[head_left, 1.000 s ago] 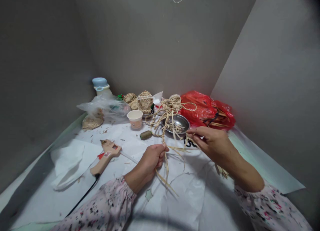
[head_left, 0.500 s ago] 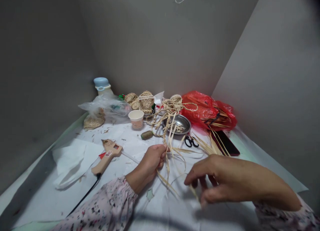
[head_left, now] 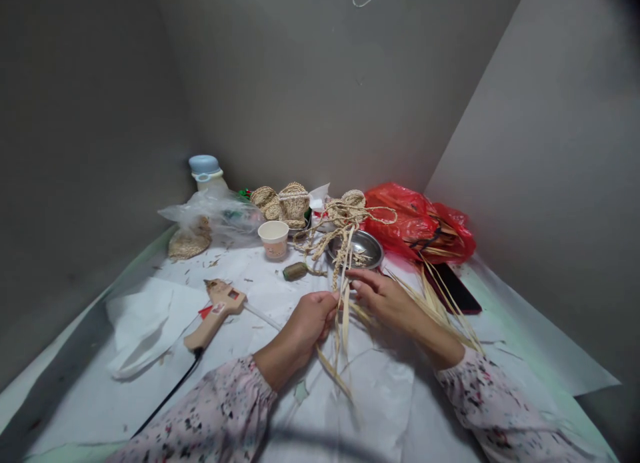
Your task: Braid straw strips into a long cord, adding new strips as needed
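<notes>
A braided straw cord runs from the pile at the back down to my left hand, whose fingers pinch its lower end. Loose straw strands hang below that grip and spread over the white sheet. My right hand is close on the right, its thumb and index finger closed around a pale strand beside the braid. Where the strands cross between both sets of fingertips is partly hidden. Just behind the hands, a metal bowl holds straw bits.
Left of the hands lies a glue gun with its cord. Behind are a paper cup, a green spool, woven straw pieces and a plastic bag. On the right are a red bag, more straw and a phone.
My right hand has moved up and left from the front right to the strands beside my left hand. The left hand keeps its pinch on the braid in the same place.
</notes>
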Demonstrator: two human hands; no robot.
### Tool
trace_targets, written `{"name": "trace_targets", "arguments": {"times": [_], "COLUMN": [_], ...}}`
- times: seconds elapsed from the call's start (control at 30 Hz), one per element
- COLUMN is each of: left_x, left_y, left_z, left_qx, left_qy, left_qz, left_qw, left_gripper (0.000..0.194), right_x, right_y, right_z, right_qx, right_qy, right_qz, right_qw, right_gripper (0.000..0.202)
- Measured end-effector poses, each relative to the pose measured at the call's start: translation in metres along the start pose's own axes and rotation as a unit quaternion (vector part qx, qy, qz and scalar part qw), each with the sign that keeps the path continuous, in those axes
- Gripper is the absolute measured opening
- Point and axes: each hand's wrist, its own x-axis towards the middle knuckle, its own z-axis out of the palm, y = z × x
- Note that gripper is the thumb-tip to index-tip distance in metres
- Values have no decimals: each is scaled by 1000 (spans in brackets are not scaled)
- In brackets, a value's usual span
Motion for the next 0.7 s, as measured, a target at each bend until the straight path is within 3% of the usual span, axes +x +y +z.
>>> {"name": "trace_targets", "arguments": {"times": [0.13,0.23,0.4,0.5,0.6,0.7], "left_x": [-1,-1,1,1,1,0], "left_y": [0,0,-2,-2,-1,-1], "left_z": [1,2,1,0,-1,-1], "left_qx": [15,21,11,7,0,-16], "left_qy": [-15,-17,-13,-6,-7,-7], "left_qz": [5,5,-3,-9,-9,-13], "left_qw": [1000,1000,1000,1000,1000,1000], "left_gripper": [37,33,28,28,28,27], "right_x": [-4,-2,7,10,10,7], "right_y": [-4,-4,3,8,6,-6], "right_z": [13,14,-9,-28,-44,-53], "right_qx": [109,205,262,255,221,199], "right_qy": [-11,20,204,281,263,235], "right_qz": [32,67,90,79,68,65], "right_qw": [993,976,939,922,937,949], "right_gripper": [45,46,43,65,81,81]}}
